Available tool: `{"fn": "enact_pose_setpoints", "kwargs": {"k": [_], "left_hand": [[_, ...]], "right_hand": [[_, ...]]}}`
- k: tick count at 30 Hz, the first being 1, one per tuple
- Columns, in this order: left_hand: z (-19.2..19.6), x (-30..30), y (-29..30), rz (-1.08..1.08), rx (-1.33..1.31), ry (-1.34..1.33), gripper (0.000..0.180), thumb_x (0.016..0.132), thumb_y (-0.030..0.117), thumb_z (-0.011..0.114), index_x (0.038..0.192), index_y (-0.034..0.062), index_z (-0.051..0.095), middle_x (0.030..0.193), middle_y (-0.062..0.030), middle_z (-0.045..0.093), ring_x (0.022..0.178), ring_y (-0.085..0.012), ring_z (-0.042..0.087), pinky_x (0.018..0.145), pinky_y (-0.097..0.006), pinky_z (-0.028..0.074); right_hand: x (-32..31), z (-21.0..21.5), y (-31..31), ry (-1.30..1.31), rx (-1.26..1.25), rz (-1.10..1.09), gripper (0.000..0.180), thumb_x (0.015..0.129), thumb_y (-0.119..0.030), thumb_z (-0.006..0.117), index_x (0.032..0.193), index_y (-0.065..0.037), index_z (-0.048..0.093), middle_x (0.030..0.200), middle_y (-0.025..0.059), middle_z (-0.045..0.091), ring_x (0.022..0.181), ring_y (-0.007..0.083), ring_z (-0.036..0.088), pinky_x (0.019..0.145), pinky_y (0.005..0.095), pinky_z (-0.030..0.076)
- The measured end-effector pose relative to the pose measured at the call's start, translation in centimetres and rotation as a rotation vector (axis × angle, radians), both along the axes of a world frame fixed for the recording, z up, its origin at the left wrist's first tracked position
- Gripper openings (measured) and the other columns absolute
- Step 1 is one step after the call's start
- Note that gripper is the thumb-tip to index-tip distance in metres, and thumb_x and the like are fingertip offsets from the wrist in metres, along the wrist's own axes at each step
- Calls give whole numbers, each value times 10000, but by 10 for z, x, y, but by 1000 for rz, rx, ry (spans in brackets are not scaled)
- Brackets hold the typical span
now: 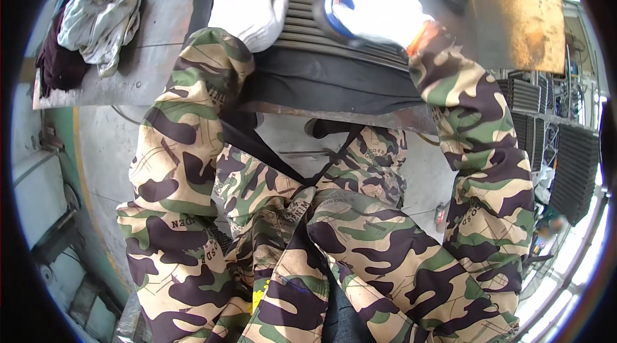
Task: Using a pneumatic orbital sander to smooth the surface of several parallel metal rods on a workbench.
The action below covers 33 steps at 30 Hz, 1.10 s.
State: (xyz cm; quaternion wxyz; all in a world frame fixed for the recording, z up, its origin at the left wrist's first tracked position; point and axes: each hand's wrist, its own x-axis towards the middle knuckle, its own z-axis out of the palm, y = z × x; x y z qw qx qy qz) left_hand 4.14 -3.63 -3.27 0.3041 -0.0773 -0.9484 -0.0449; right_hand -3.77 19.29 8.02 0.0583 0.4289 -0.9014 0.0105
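Note:
A row of slim grey metal rods (pixel 299 14) lies side by side on a black cloth (pixel 308 83). My left hand (pixel 247 9), in a white glove, rests flat across the left end of the rods, fingers stretched out. In the other white glove, my right hand (pixel 379 6) is closed around a round tool with a blue rim (pixel 334 15). The tool sits on or just over the rods; motion blurs it, so its exact kind and underside are hidden. The right ends of the rods pass below my right wrist.
A crumpled white cloth (pixel 99 18) and a dark maroon cloth (pixel 61 63) lie on the metal table (pixel 160 67) at left. A brownish-yellow board (pixel 524 9) is at the right. Stacked dark ribbed pieces (pixel 569 163) stand beyond my right arm.

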Motion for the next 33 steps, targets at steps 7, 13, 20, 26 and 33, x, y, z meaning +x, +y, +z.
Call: {"fn": "enact_pose_setpoints", "kwargs": {"k": [7, 13, 20, 26, 33], "left_hand": [[-2, -6, -9, -10, -64, -49, 486, 1031, 295, 635, 1401, -20, 625, 1413, -229, 649, 1304, -416, 570, 1087, -510, 459], [2, 17, -4, -2, -149, 21, 498, 997, 309, 654, 1368, -22, 637, 1363, -235, 651, 1275, -422, 570, 1075, -508, 440], [-8, 5, -20, 47, -193, -72, 528, 1024, 322, 620, 1425, -21, 611, 1439, -252, 631, 1322, -442, 557, 1106, -517, 431], [-9, 5, -18, 54, -152, -199, 564, 1081, 334, 555, 1523, -17, 541, 1539, -286, 557, 1418, -503, 491, 1194, -553, 373], [-1, -5, -23, 100, -91, -312, 590, 1130, 361, 496, 1606, 14, 478, 1634, -291, 489, 1515, -538, 416, 1273, -568, 311]], "right_hand": [[-24, -21, 71, 114, -92, 62, 213, 952, -281, 692, 1125, -159, 707, 1016, 140, 668, 927, 347, 725, 778, 499, 605], [-10, -19, 99, 114, -65, 48, 246, 956, -269, 678, 1159, -133, 694, 1062, 163, 664, 961, 362, 717, 798, 506, 609], [-10, -13, 95, -13, -35, 21, 283, 963, -279, 652, 1187, -107, 676, 1100, 186, 664, 1020, 382, 712, 852, 528, 605], [-13, -11, 112, -45, -7, -64, 299, 980, -263, 640, 1233, -108, 671, 1159, 187, 676, 1057, 394, 711, 882, 525, 601], [-14, -6, 119, 70, -152, 71, 278, 920, -290, 697, 1084, -65, 699, 982, 211, 681, 894, 422, 699, 787, 520, 580]]}}
